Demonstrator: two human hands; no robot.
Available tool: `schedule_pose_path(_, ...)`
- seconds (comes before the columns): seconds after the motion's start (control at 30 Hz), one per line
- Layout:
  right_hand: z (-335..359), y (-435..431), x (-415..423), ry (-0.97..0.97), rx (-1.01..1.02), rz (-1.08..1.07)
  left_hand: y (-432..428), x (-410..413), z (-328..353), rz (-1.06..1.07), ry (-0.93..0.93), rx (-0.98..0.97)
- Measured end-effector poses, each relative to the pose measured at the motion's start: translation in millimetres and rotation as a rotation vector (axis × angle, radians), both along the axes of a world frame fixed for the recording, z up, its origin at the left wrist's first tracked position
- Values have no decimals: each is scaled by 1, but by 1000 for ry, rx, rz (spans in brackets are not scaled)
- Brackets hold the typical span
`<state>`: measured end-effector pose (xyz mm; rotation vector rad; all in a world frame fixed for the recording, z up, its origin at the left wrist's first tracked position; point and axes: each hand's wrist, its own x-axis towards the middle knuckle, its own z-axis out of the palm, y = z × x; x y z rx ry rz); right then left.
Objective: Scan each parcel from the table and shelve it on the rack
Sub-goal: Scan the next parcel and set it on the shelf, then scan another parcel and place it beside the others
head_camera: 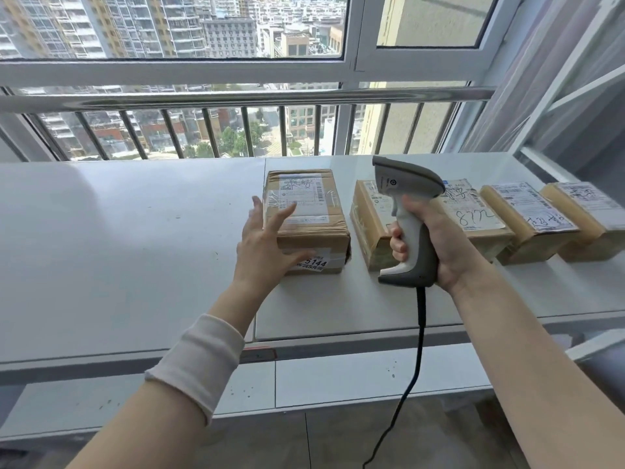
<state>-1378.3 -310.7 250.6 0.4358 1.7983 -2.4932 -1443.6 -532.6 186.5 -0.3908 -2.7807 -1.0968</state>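
Looking straight at a huge window (169,28) full of high-rises, with a metal railing (236,98) barred across the lower pane. Right under it, a long white table (118,248), built from slabs butted together, seam visible near the middle. Lower white ledge (338,377) in front of that, then grey floor tiles (338,441). — OP

Spotting a white frame (575,96) at far right too. Rack maybe? Can't tell from this angle. And the boxes? — reply

Five in a row along the right half of the table, all lying flat, labels up. Starting with the leftmost parcel (306,211): brown cardboard, taped, set slightly apart from the rest, sticker reading 5144 on the near face. Next, the second parcel (367,225), partly hidden behind the scanner. After that, the third parcel (480,228) with 8772 scrawled on top, the fourth parcel (534,221) and the fifth parcel (588,214), packed close side by side. — OP

And the hands? — reply

Right hand (436,238) clenched round the handle of a grey-and-white scanner (409,211), held upright above the table, head tipped leftward, black cable (416,350) dropping from the butt toward the floor. Left hand (263,245) spread flat, grasping nothing, fingers over the near left corner of the leftmost parcel, thumb beside the 5144 sticker. Touching or just hovering? Hard to say. White sleeve (199,360) on the left forearm. — OP
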Motion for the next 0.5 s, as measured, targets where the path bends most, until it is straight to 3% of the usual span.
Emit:
schedule_pose_path(0.07, 0, 2, 12, -5, -17, -14, 0, 11, 5, -6, 97, 69)
schedule_pose_path(0.23, -15, 17, 51, -37, -51, -105, 35, 53, 13, -114, 344, 490)
schedule_pose_path(0.33, -25, 32, 90, -59, -68, -187, 81, 80, 4, -188, 200, 598)
schedule_pose_path(0.5, -26, 75, 192, -99, -55, -379, 164, 145, -21, -413, -173, 427)
